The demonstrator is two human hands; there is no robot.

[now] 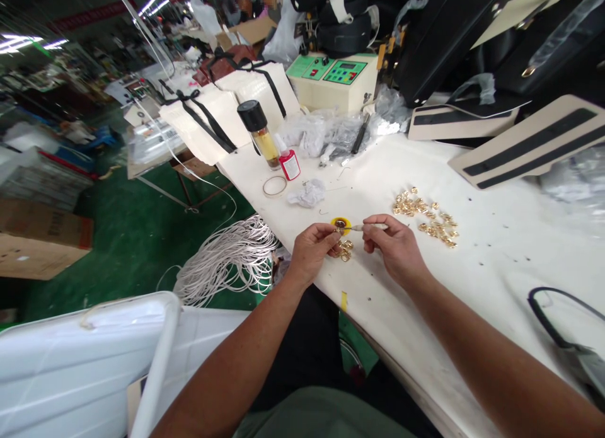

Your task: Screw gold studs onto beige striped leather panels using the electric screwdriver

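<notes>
My left hand (pixel 314 246) is closed in a pinch over the table's near edge, on a small gold metal fitting mostly covered by the fingertips. In my right hand (pixel 392 246) is a slim screwdriver (pixel 368 227) with a pale handle, its thin shaft pointing left and its tip at the left fingertips. Just behind the fingers sits a small round yellow holder (pixel 341 223) with dark metal inside. Several gold fittings (pixel 346 251) lie beneath my left hand. A looser spread of gold fittings (pixel 420 214) lies further right on the white tabletop (pixel 454 299).
A red-labelled bottle (pixel 290 165), a black-capped jar (pixel 265 142) and a metal ring (pixel 275 186) stand or lie at the back left. Behind are a green-panelled machine (pixel 331 79) and black bags (pixel 449 34). A black cable (pixel 543 293) curves at right; coiled white cord (pixel 227 261) lies on the floor.
</notes>
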